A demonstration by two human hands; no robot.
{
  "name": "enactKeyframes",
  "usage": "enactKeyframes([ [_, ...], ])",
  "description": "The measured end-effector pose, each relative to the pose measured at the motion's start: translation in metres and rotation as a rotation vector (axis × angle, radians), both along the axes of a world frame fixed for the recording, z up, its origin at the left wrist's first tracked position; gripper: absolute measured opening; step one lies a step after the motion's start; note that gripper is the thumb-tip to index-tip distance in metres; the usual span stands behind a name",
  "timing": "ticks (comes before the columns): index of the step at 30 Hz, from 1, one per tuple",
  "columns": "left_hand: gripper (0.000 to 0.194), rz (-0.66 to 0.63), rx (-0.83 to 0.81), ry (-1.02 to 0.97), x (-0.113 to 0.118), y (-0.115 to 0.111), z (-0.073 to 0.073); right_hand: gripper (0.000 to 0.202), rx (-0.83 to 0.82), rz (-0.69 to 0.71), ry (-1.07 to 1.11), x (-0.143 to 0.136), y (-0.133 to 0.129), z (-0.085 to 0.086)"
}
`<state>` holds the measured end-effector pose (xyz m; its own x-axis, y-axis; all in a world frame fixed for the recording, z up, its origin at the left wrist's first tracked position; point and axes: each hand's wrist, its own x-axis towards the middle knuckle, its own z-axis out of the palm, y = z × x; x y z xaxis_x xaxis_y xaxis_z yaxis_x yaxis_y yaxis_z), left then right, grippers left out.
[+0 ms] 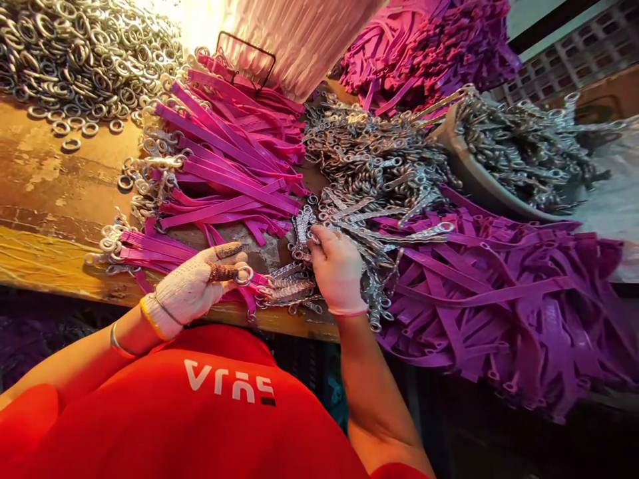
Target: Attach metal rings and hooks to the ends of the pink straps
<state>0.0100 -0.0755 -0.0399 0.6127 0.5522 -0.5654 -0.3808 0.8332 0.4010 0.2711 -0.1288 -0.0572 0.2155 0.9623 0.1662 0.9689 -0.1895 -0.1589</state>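
Note:
My left hand (192, 286), in a white knitted glove with brown fingertips, is closed on a metal ring (244, 275) near the table's front edge. Beside the ring lie a short pink strap end and a row of metal chain pieces (289, 287). My right hand (339, 269), in a thin pale glove, reaches into the front of the loose chain pieces (344, 213), thumb and fingers pressed together; what is between its fingertips is too hidden to tell. Pink straps with metal clips (234, 179) lie behind my left hand.
Loose metal rings (90, 60) are heaped at the back left. A tub (469, 153) full of metal chain pieces stands at the back right. Purple straps (499, 286) hang over the right front edge; more pink straps (424, 46) lie behind. A wire stand (247, 43) is at the back.

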Motion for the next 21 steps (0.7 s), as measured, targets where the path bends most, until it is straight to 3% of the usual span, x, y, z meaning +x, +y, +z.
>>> enactKeyframes([
  [4, 0.045, -0.015, -0.001, 0.026, 0.004, -0.001, 0.005, 0.035, -0.029, 0.273, 0.047, -0.042, -0.021, 0.023],
  [7, 0.040, -0.063, 0.041, 0.013, 0.007, -0.002, 0.009, 0.030, -0.102, 0.503, -0.112, -0.072, -0.027, 0.035],
  [11, 0.044, -0.130, 0.080, 0.031, 0.008, -0.003, 0.009, 0.030, 0.051, 0.694, -0.339, -0.082, -0.023, 0.038],
  [15, 0.046, -0.187, 0.152, 0.046, 0.007, -0.004, 0.004, 0.020, 0.110, 0.698, -0.340, -0.077, -0.021, 0.039],
  [21, 0.035, -0.351, 0.609, 0.249, 0.003, -0.006, 0.017, 0.030, 0.090, 0.567, -0.040, -0.077, -0.023, 0.038],
])
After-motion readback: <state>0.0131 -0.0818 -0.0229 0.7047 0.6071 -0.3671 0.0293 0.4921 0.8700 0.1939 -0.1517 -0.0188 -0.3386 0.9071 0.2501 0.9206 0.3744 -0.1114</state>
